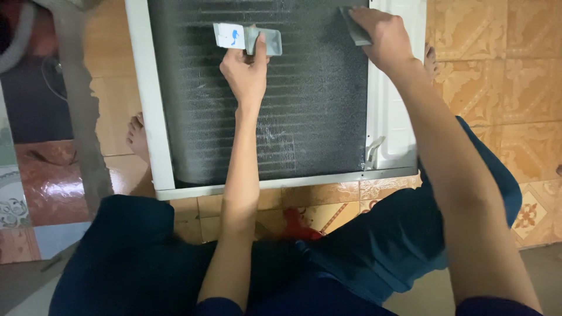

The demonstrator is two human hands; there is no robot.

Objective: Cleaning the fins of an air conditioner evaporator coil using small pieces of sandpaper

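— What's the big thing lying on the floor?

— An air-conditioner unit (389, 111) laid flat on the patterned tile floor (497, 88); white frame round the edges, and nearly the whole face is a dark finned coil (316, 117), fine horizontal ridges all the way across; there's a paler, scuffed patch of fins low down, near the middle.

— And the person?

— Sitting at its near edge in dark blue trousers (134, 257), knees spread to either side of the unit; a bare foot (137, 137) shows beside the left frame rail, and toes peek out past the far right side; both arms reach forward over the coil.

— What's the left hand doing?

— The left hand (246, 73) is closed in a pinch on a flat grey comb-like tool (249, 38) with a white label at one end; the thumb lies over its top, and the tool rests on the fins near the upper middle of the coil.

— The right?

— The right hand (383, 35) is up at the top right corner of the coil, just by the white frame; the fingers are curled down over a small dark grey block (354, 26), pressing it against the fins; most of the block is hidden under the hand.

— Anything else about?

— A small white clip or bracket (373, 149) at the lower right corner of the frame; a red scrap (300, 225) on the tiles between the knees; I can't tell what that is.
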